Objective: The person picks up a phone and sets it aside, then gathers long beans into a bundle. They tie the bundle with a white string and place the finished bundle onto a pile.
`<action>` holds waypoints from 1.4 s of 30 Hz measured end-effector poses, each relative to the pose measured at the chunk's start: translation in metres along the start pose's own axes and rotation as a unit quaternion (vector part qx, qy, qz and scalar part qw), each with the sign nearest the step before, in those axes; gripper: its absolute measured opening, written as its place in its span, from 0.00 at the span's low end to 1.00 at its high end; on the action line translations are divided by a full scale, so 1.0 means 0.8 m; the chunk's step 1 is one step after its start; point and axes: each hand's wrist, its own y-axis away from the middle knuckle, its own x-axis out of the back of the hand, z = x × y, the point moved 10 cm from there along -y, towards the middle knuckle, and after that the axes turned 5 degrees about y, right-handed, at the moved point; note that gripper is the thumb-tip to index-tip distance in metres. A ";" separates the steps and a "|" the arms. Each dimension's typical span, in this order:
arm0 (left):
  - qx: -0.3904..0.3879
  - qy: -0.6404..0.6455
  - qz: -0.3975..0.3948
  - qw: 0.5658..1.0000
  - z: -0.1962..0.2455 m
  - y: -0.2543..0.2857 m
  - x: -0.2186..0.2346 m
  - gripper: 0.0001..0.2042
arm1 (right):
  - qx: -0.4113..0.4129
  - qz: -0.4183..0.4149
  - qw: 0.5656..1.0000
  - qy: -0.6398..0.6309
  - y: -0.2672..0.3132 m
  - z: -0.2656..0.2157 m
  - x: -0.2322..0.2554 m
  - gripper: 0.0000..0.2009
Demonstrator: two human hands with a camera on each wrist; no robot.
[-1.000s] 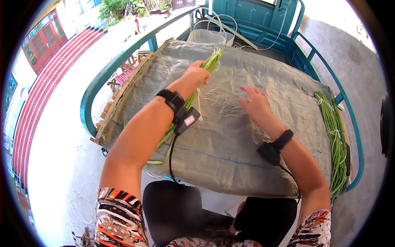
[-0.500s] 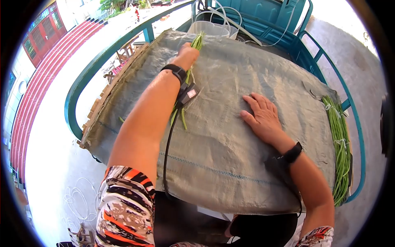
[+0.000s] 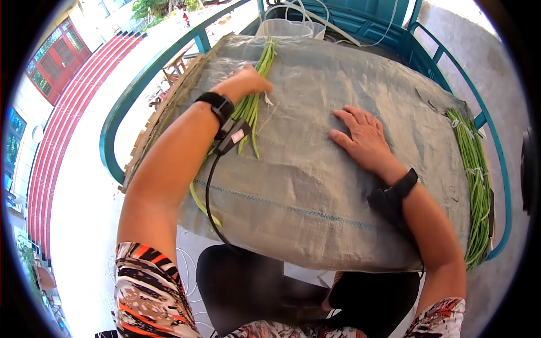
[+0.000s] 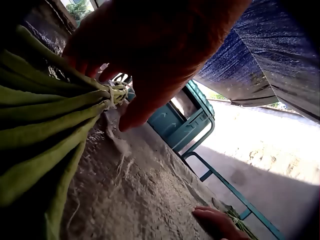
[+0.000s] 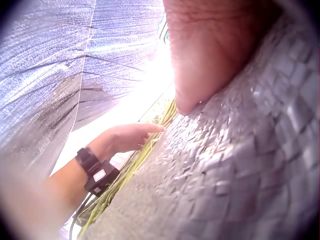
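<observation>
A bundle of long green beans (image 3: 265, 61) lies along the left side of the grey woven sheet (image 3: 304, 169), its tied tops toward the far edge. My left hand (image 3: 247, 83) is over the bundle's upper part. In the left wrist view the thumb and fingers stand apart above the white tie (image 4: 116, 94), while the beans (image 4: 50, 122) fan out below it. My right hand (image 3: 363, 135) rests palm down on the middle of the sheet, fingers straight. Another bundle of long beans (image 3: 473, 180), tied with white string, lies along the right edge.
Teal cart rails (image 3: 127, 107) run along both sides of the sheet. Clear plastic tubs (image 3: 290, 28) and white hoses stand behind it in the cart bed. One loose bean (image 3: 205, 205) trails near the left front edge. Red steps (image 3: 73, 112) lie off to the left.
My left hand carried the bundle to the far left of the sheet, then slackened and drew back a little toward me along it. My right hand came down onto the sheet and stayed.
</observation>
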 end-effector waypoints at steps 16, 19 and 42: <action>-0.113 -0.060 0.075 0.989 0.004 0.056 0.002 0.35 | -0.015 -0.014 1.000 -0.011 -0.001 0.003 0.002 0.29; -0.166 -0.083 0.082 0.979 0.007 0.076 0.005 0.36 | -0.020 -0.018 1.000 -0.002 -0.002 0.004 0.000 0.28; -0.154 -0.005 0.020 0.988 -0.022 0.025 -0.019 0.45 | -0.019 -0.006 1.000 -0.013 -0.002 0.004 0.003 0.27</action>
